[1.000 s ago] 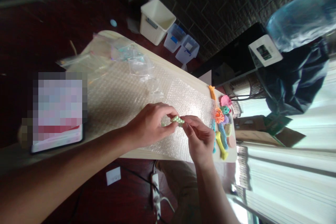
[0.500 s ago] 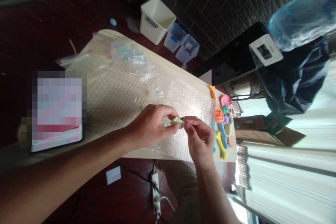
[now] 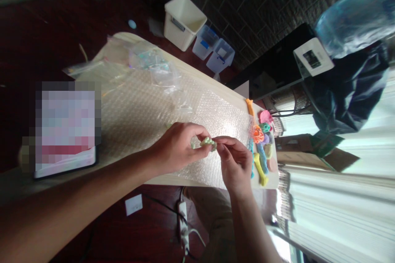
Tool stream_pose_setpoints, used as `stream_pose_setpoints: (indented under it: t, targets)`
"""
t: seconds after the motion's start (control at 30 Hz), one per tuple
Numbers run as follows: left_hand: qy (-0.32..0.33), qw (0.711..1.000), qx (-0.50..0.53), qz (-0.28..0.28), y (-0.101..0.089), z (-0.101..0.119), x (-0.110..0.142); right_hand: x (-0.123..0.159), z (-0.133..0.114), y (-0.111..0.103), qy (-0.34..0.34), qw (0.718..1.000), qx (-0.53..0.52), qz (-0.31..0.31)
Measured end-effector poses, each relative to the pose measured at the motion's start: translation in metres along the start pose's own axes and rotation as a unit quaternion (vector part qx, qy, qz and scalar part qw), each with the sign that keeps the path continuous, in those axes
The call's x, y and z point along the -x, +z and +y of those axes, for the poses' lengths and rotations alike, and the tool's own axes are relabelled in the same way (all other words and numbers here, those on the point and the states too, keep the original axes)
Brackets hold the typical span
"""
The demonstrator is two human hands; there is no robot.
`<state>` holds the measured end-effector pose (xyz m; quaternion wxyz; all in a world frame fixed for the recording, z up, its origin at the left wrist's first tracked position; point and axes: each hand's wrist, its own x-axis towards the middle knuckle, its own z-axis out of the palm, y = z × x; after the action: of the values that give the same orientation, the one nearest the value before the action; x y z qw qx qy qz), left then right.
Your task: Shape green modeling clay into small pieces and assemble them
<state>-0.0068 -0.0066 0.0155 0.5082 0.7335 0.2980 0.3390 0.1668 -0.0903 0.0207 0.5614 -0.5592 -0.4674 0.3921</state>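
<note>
A small light green, knobbly piece (image 3: pixel 206 141), like beads or knotted cord, is held above the bubble wrap (image 3: pixel 212 111) on the table. My left hand (image 3: pixel 182 146) pinches it between thumb and forefinger. At its right end, the thumb and forefinger of my right hand (image 3: pixel 236 160) are pressed together; what lies between those fingertips is mostly hidden. A little more pale green shows inside the curl of my left fingers, too small to make out. Right of my hands lie an orange bundle of cord (image 3: pixel 258 134) and a yellow bundle (image 3: pixel 261 169).
Clear plastic bags (image 3: pixel 165 76) lie along the table's far side. A tablet (image 3: pixel 66 131) with a blurred screen stands at the left. Beyond the table are a white bin (image 3: pixel 182 24) and clear boxes (image 3: pixel 220 55). A power strip (image 3: pixel 183 228) lies below the near edge.
Both hands stay in nearly the same place, pinching the green piece. A little more of its right end shows between the fingertips. The whole view has shifted very slightly.
</note>
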Motion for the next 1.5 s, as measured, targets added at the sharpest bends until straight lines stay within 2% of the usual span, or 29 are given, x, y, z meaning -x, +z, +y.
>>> stream_pose_setpoints:
  t: [0.97,1.2,1.4,1.5]
  targets:
    - [0.003,1.0,-0.004,-0.004,-0.0007,-0.0017,0.0015,-0.0004,0.0009,-0.0006,-0.013,1.0,0.009,-0.014]
    - [-0.016,1.0,0.001,-0.012,-0.0014,-0.0006,-0.001,0.0012,-0.0007,-0.0029,0.044,0.998,-0.038,-0.001]
    - [-0.011,1.0,0.006,0.006,-0.0016,-0.0032,-0.0014,-0.0013,0.0009,-0.0019,0.068,0.997,-0.046,-0.011]
    - [0.02,0.998,-0.022,0.052,-0.0034,-0.0057,-0.0022,-0.0066,0.0028,-0.0053,0.076,0.996,-0.039,0.022]
